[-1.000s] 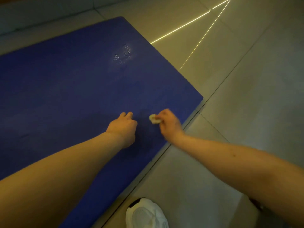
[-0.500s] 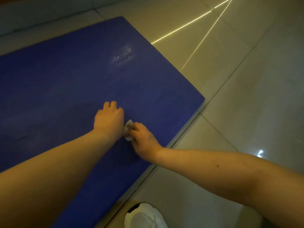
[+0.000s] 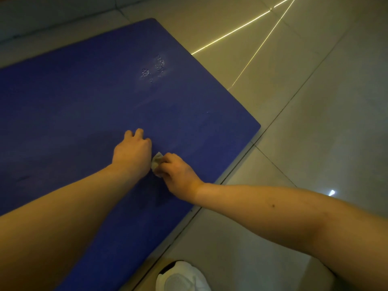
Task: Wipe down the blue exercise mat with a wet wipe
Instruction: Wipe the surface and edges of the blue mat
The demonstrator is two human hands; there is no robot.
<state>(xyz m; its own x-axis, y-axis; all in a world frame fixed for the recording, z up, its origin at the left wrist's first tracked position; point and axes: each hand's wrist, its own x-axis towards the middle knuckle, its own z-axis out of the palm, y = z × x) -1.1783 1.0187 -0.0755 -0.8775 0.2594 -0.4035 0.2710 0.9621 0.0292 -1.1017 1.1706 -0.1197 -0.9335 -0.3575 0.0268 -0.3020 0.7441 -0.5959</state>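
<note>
Head view, nearest first: a white shoe (image 3: 182,277) stands on the tiled floor (image 3: 315,133), just off the mat's edge. Past it our two forearms reach onto the blue exercise mat (image 3: 73,91), which lies flat on the floor and fills the left of the frame. The right hand (image 3: 178,171) pinches a small crumpled wet wipe (image 3: 156,162) in its grip. The wad is pressed to the mat not far from its right edge, touching or just beside the left hand (image 3: 132,152). That hand rests on the mat, knuckles up. Its fingers bend away from us, so we cannot tell whether its grip is spread or curled, and we see nothing in it. Farther on, toward the far corner, sits a patch of pale speckled marks (image 3: 155,69) that looks not yet wiped. Beyond it, two thin bright lines (image 3: 241,28) cross the tiles.

We judge the wiping to be midway. To do it well, we should open the wad flatter so more of it meets the surface and press evenly. We should work in overlapping strokes toward those marks and let the left hand pin the mat against creeping.
</note>
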